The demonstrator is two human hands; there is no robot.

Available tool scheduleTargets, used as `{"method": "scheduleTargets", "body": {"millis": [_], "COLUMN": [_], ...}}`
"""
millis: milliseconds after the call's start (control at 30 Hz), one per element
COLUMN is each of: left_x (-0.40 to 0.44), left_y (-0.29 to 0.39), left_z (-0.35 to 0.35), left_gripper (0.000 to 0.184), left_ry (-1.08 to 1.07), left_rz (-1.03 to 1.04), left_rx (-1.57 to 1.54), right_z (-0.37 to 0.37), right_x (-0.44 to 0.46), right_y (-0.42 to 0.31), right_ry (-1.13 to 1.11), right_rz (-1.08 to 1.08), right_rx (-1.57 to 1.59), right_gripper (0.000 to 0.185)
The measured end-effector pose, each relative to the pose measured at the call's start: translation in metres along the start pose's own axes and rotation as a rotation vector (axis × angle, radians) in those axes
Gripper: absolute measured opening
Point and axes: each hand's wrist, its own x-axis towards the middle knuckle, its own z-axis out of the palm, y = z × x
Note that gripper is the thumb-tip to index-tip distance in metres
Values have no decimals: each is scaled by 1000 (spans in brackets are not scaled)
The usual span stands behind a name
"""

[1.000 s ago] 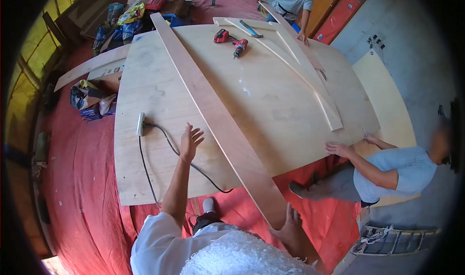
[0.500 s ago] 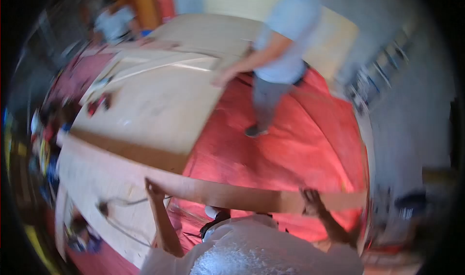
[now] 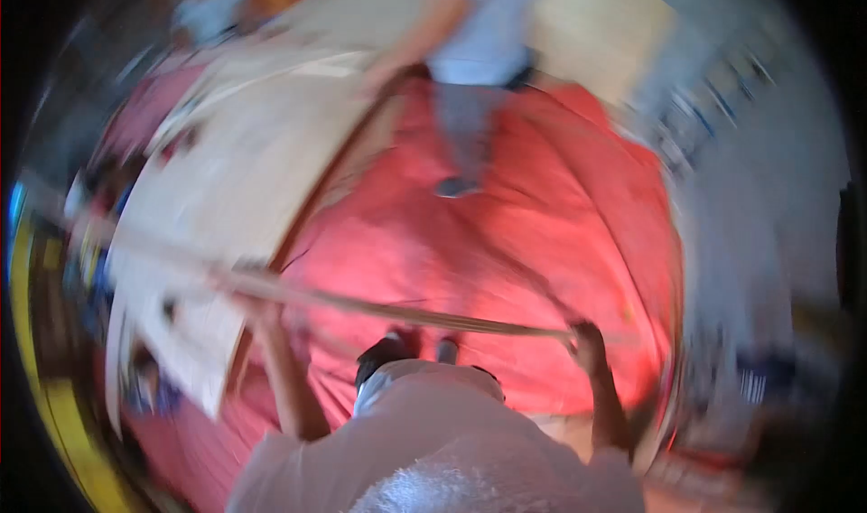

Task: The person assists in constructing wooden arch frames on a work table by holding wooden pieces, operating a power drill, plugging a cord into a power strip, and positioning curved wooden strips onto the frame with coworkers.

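Observation:
A long, thin wooden strip (image 3: 424, 317) spans the view in front of my body, its narrow edge turned up toward me. My left hand (image 3: 257, 301) is closed around it left of the middle, though blurred. Near its right end, my right hand (image 3: 589, 346) grips the strip with bent fingers. The strip's left part passes above a large plywood sheet (image 3: 226, 179) and smears with motion. Below the strip lies a red floor covering (image 3: 452, 260), where my feet stand.
A co-worker (image 3: 479, 52) in a light shirt stands ahead, one hand at the plywood's edge, which shows a dark gap beneath. Another person (image 3: 210, 12) is at the far left. Pale panels (image 3: 596, 34) stand behind. A ladder (image 3: 713, 107) is at the right.
The strip has turned from its broad face to its edge, and its left end has swung outward. The plywood's near-right edge now looks raised. The view has shifted downward.

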Motion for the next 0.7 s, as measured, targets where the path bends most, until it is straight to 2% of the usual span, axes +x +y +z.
{"method": "scheduleTargets", "body": {"millis": [33, 67, 100, 133, 167, 200, 267, 333, 367, 433, 533, 567, 700], "left_x": [-5, -11, -19, -27, -35, -41, -60, -84, -105, -136, -181, -194, -250], "left_y": [-7, -18, -26, -26, -20, -15, -3, 13, -1, 18, 43, 53, 80], "left_z": [16, 55, 101, 118, 137, 132, 131, 102, 116, 121, 102, 108, 103], "left_gripper": [50, 46, 46, 48, 49, 50, 53, 71, 71, 71, 69, 60, 62], "left_ry": [23, 228, 454, 346, 395, 294, 283, 55, 95, 185, 201, 308, 398], "left_rz": [56, 232, 280, 268, 212, 202, 194, 162, 215, 314, 362, 459, 603], "left_rx": [-52, 103, 55, 65, 17, -59, -137, -64, -12, 75, 45, 75, 121], "right_z": [18, 20, 31, 42, 49, 57, 71, 82, 83, 86, 92, 93, 102], "right_x": [-11, -6, -7, -6, -5, -2, 30, 68, 81, 112, 146, 154, 179], "right_y": [18, 16, 22, 29, 29, 28, 9, -26, -29, -58, -101, -117, -165], "right_ry": [-47, 47, 28, 9, 2, -5, -64, -130, -160, -213, -291, -311, -378], "right_rz": [-50, -21, -27, -32, -77, -122, -172, -211, -242, -332, -472, -514, -671], "right_rx": [-26, 105, 179, 252, 230, 210, 200, 209, 227, 243, 254, 254, 273], "right_gripper": [27, 27, 18, 13, 13, 13, 14, 14, 15, 15, 16, 17, 18]}}
